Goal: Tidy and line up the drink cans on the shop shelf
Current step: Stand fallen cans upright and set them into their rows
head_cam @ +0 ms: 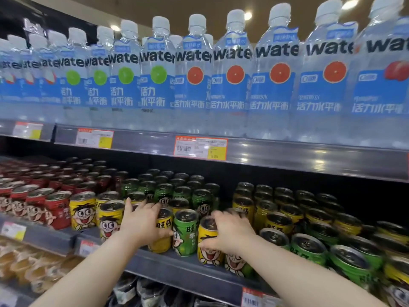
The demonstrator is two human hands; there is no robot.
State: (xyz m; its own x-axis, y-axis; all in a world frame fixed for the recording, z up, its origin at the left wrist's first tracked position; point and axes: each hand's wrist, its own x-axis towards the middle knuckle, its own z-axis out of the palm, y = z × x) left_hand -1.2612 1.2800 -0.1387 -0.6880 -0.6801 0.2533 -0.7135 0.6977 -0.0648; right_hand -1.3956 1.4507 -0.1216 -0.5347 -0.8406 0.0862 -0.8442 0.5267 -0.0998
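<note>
**Middle shelf.** The middle shelf (177,263) is stocked with small drink cans, grouped as red cans (58,210) at the left, a green block (183,191) at the centre rear and a yellow block (265,203) at the right rear. Several cans in the front row are set out of line. The green cans at the front right (309,249) are seen tilted rather than upright.

**Left hand.** The left hand (141,222) is placed round a lettered yellow can (164,239) in the front row. The thumb is curled onto the can's front face, and the fingers (129,206) are spread over the tops of the cans behind it. The can is grasped upright.

**Right hand.** The right hand (231,233) is closed round a yellow can with a cartoon face (209,253) at the shelf edge. The thumb is pressed on its front and the fingers are curled over its lid.

**Between the hands.** A single green can (185,234) is located upright between the two held cans, just beside each.

**Upper shelf.** Water bottles (194,74) with blue labels are ranged in a row. A price tag (200,148) is fixed to the rail beneath them.
</note>
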